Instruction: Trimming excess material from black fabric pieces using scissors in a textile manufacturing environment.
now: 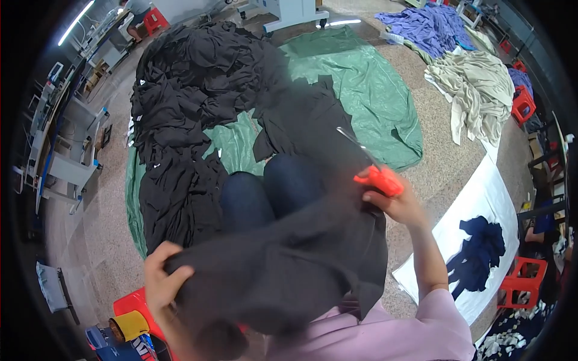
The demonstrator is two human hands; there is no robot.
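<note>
Head: left hand (pixel 164 277) pinching cloth (pixel 283 265), right hand (pixel 402 203) extended, probably holding scissors (pixel 384 180).

At the upper right, a heap of violet-blue cloth (pixel 424 30) lies near a pile of cream cloth (pixel 478 84). Below them a white sheet (pixel 490 192) is spread on the speckled floor (pixel 99 240), with a crumpled navy garment (pixel 480 253) on it and a red stool (pixel 522 284) just beside its edge. Pale and dark scraps (pixel 512 344) lie scattered in the lower right corner. On the left stands a wheeled bench (pixel 66 162); farther back are a red chair (pixel 155 21) and a lit tube lamp (pixel 76 23). A yellow roll (pixel 131 325) sits at the lower left
</note>
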